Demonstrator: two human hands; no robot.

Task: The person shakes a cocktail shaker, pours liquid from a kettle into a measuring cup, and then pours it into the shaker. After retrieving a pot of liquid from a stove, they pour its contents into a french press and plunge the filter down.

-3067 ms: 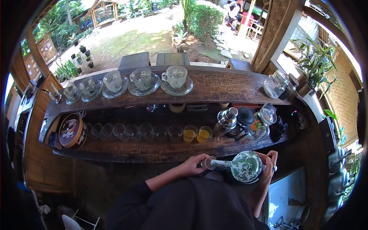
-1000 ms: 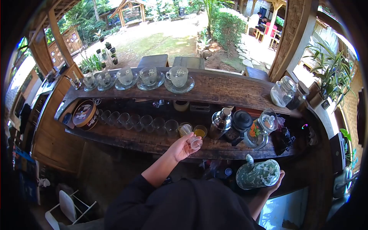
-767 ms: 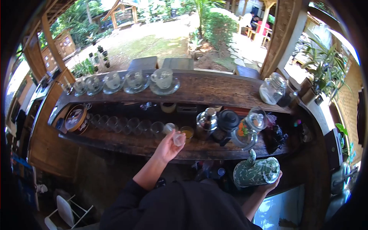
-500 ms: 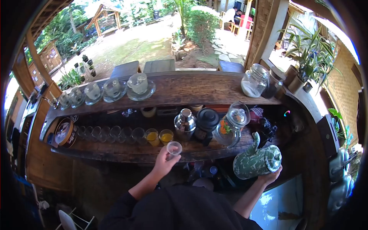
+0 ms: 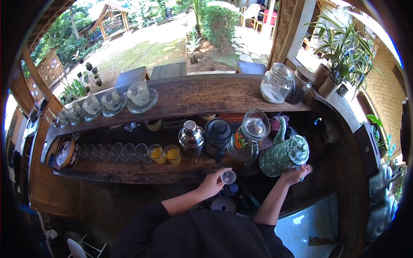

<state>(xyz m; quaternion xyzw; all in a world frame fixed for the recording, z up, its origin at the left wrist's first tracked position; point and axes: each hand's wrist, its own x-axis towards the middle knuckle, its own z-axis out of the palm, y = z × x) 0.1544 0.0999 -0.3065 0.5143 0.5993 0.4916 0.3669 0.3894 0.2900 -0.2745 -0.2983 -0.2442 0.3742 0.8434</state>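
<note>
My left hand (image 5: 210, 185) is closed around a small clear cup (image 5: 228, 176), held in front of the lower shelf's near edge. My right hand (image 5: 296, 174) grips the back of a green-and-white speckled enamel kettle (image 5: 282, 157), the handle mostly hidden by the fingers. The kettle's curved spout points up and away from me, and the body overlaps the lower shelf in view. Just left of it stands a glass pitcher (image 5: 243, 144) with an orange flower design. A black-lidded French press (image 5: 217, 135) and a steel cocktail shaker (image 5: 191, 137) stand further left.
Two glasses of orange liquid (image 5: 173, 155) end a row of clear glasses (image 5: 116, 151) on the lower shelf (image 5: 107, 173). Cups on saucers (image 5: 138, 94) line the upper counter (image 5: 206, 92). Lidded jars (image 5: 277, 84) and a potted plant (image 5: 340, 64) stand at right.
My left hand has carried the cup to the right, closer to the kettle. My right hand has raised the kettle and moved it forward, beside the pitcher. The view has shifted slightly.
</note>
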